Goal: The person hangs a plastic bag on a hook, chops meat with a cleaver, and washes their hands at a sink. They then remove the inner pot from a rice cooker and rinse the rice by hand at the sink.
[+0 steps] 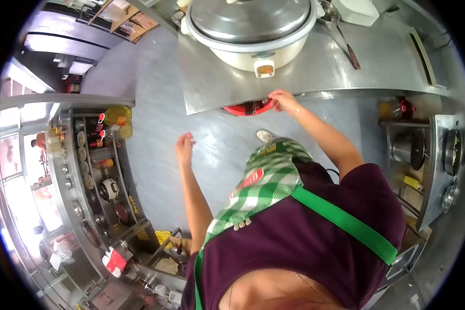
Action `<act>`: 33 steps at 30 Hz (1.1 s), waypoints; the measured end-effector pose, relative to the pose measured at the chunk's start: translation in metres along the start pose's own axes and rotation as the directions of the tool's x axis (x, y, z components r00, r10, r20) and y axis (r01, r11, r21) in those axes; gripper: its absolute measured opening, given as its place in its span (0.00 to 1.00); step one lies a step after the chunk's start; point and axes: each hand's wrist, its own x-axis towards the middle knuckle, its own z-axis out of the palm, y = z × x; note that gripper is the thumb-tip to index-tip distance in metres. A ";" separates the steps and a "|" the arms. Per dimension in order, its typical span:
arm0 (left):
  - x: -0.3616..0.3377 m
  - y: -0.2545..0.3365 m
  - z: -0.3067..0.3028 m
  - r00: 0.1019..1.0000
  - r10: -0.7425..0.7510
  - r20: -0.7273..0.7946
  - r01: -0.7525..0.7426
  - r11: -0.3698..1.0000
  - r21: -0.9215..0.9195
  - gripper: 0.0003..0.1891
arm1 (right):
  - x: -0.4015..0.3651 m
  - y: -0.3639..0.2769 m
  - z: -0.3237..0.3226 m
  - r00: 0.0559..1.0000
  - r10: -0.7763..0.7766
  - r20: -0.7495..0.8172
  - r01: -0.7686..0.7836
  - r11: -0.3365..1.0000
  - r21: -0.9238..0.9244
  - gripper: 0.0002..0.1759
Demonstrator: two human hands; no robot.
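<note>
My right hand [283, 101] is closed at the right end of the rim of a red basin [249, 109], its fingers pinched together there. Most of the basin lies hidden under the front edge of the steel counter [217, 93]; dark things show inside it. My left hand [185, 147] hangs in the air over the grey floor, holding nothing, with its fingers loosely bent and apart. Above the basin, on the counter, stands a large white rice cooker [248, 51] with its metal lid on.
A ladle [346, 44] and white containers [356, 10] lie right of the cooker. On my left is a shelf rack [108, 175] with oil bottles [116, 118] and jars. A steel bench [436, 170] with pots stands on my right. My shoe [265, 136] is near the counter.
</note>
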 end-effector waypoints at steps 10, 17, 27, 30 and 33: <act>-0.076 -0.106 0.009 0.866 -0.338 -0.369 0.123 0.858 -0.498 0.16 | -0.031 0.011 0.010 0.957 0.021 0.288 0.138 0.842 -0.521 0.09; 0.010 0.208 0.032 0.908 0.331 -0.255 -0.364 0.927 -0.091 0.17 | -0.035 -0.004 -0.026 0.844 -0.186 0.503 0.513 0.550 -0.658 0.10; 0.180 0.370 0.185 0.623 0.771 0.133 -0.692 0.464 0.552 0.25 | -0.058 -0.053 -0.206 0.940 -0.288 0.184 0.336 0.672 -0.660 0.10; 0.180 0.379 0.191 0.726 0.667 0.170 -0.643 0.570 0.512 0.24 | -0.044 -0.056 -0.236 0.935 -0.330 0.130 0.337 0.714 -0.614 0.10; 0.179 0.381 0.188 0.733 0.663 0.150 -0.654 0.629 0.420 0.21 | -0.030 -0.069 -0.246 0.957 -0.265 0.116 0.280 0.748 -0.601 0.11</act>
